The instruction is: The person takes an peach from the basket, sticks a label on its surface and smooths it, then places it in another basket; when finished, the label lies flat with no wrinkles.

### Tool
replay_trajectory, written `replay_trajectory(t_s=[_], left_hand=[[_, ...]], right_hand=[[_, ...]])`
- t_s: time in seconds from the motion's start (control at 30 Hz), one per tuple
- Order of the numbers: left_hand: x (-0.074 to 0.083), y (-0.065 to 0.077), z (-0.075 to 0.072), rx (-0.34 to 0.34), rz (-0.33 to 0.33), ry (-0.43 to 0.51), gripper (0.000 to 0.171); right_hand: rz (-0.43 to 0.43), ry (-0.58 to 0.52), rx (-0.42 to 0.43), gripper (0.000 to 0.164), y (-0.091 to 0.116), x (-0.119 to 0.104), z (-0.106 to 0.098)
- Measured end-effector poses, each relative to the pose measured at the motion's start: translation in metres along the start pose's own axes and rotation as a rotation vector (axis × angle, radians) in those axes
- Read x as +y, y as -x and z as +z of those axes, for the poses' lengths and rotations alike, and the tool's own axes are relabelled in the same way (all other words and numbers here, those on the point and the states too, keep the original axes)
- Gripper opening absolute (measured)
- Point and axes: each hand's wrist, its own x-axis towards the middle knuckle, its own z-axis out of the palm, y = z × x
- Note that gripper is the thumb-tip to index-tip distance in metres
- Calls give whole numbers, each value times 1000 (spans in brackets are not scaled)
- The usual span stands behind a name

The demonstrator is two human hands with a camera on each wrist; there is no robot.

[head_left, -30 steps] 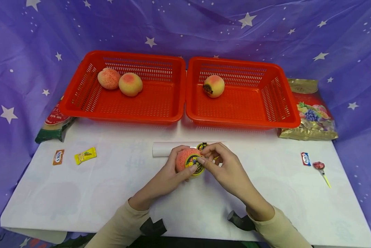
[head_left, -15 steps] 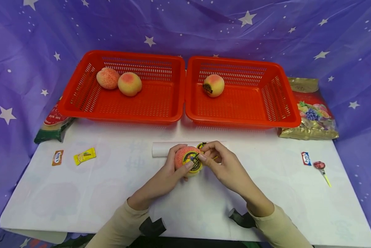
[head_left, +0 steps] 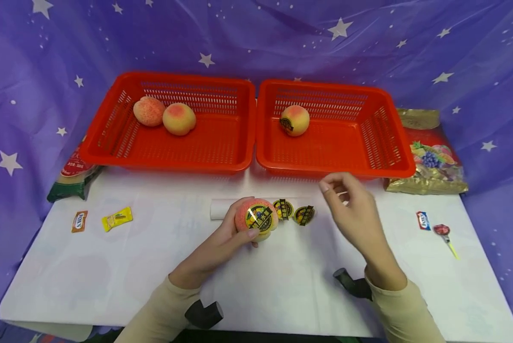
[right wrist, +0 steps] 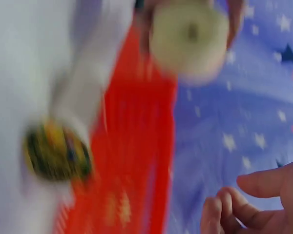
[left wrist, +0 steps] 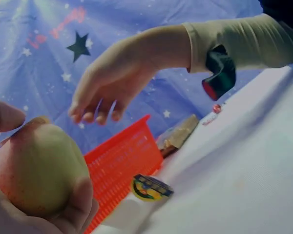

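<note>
My left hand (head_left: 219,245) grips a pink-and-cream peach (head_left: 243,220) above the middle of the table. A round yellow-and-black fruit sticker (head_left: 259,218) faces up on the peach, with the left thumb at its lower edge. In the left wrist view, the pale side of the peach (left wrist: 44,165) shows between thumb and fingers. My right hand (head_left: 357,216) hovers to the right, its fingers loosely bent with nothing visible in them. Between the hands, two more round stickers (head_left: 283,209) (head_left: 304,215) show at the right end of a white paper roll (head_left: 224,208).
Two red baskets stand at the back: the left basket (head_left: 183,164) holds two peaches (head_left: 179,119), the right basket (head_left: 337,169) one stickered peach (head_left: 296,119). Snack bags (head_left: 432,157) flank them. Small wrapped candies (head_left: 117,218) and a lollipop (head_left: 442,229) lie near the table's sides.
My right hand has left the peach and moved right and toward the baskets. The left hand has shifted slightly left with the peach, and both stickers by the roll are now uncovered.
</note>
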Motion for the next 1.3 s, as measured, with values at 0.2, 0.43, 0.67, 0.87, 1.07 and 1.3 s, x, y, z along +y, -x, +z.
replay_trajectory(t_s=[0.2, 0.43, 0.67, 0.87, 1.07, 1.3], left_hand=[[17, 0, -1, 5, -27, 41, 63], [60, -10, 4, 66, -72, -213, 75], [95, -43, 4, 183, 33, -532, 76], [96, -100, -6, 328, 99, -775, 78], [88, -148, -7, 374, 77, -974, 84], [70, -186, 2, 288, 110, -1325, 80]], right_hand=[[77, 217, 164, 33, -22, 23, -43], [281, 342, 56, 66, -49, 72, -69], [311, 372, 11, 75, -61, 101, -65], [241, 434, 35, 63, -59, 101, -57], [155, 465, 132, 48, -55, 98, -43], [138, 468, 204, 43, -53, 101, -39]])
